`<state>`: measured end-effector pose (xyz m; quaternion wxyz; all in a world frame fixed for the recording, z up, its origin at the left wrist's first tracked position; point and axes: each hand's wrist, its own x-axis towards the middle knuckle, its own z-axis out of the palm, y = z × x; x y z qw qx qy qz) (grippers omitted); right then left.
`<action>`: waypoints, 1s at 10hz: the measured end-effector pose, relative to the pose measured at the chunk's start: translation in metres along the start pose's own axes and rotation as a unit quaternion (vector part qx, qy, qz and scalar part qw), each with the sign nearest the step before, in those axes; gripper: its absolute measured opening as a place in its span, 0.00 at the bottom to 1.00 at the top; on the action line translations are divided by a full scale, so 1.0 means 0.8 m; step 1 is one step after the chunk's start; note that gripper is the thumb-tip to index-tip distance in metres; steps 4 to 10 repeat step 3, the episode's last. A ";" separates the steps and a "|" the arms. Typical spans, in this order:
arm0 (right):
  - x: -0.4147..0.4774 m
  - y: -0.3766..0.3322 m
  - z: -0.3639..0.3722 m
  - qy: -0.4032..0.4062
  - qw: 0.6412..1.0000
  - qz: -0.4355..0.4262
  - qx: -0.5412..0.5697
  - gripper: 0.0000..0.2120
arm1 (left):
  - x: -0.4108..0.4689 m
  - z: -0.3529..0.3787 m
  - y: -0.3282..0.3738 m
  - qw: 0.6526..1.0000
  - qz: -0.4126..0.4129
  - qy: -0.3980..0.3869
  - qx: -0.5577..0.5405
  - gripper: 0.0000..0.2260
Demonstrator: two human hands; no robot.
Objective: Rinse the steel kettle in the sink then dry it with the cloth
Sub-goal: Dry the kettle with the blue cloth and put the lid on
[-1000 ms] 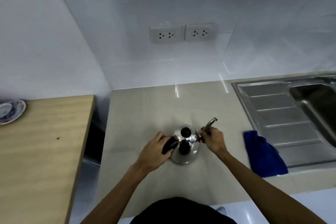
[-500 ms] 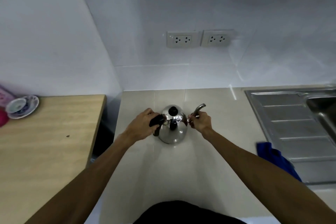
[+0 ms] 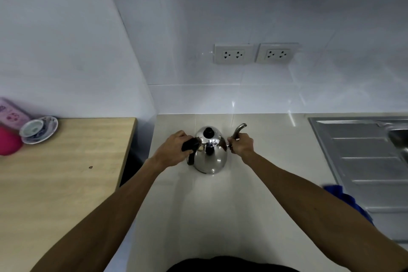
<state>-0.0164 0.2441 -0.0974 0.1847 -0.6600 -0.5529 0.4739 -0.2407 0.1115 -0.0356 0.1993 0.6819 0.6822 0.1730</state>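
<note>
The steel kettle (image 3: 210, 154) with a black lid knob stands upright on the beige counter (image 3: 220, 205), near the back wall. My left hand (image 3: 174, 148) is closed around its black handle on the left side. My right hand (image 3: 241, 144) grips the base of the curved spout on the right. The blue cloth (image 3: 348, 203) lies at the counter's right, by the sink's draining board, partly hidden behind my right forearm. The steel sink (image 3: 364, 161) is at the far right; only a sliver of its basin shows.
A wooden table (image 3: 55, 183) stands left of the counter, with a dark gap between them. On its far corner sit a patterned cup and saucer (image 3: 38, 129), a pink object (image 3: 8, 143) and a lilac box (image 3: 11, 115). Two wall sockets (image 3: 256, 53) are above the counter.
The kettle now sits further back on the counter, close to the wall, both hands still on it. The view has tilted up and left, so the cloth and sink lie nearer the right edge.
</note>
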 end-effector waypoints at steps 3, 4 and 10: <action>-0.016 -0.001 -0.034 -0.082 0.994 -0.022 -0.076 0.29 | -0.007 -0.017 0.014 0.997 -0.044 -0.054 0.046 0.23; -0.016 -0.001 -0.034 -0.082 0.994 -0.022 -0.076 0.29 | -0.007 -0.017 0.014 0.997 -0.044 -0.054 0.046 0.23; -0.016 -0.001 -0.034 -0.082 0.994 -0.022 -0.076 0.29 | -0.007 -0.017 0.014 0.997 -0.044 -0.054 0.046 0.23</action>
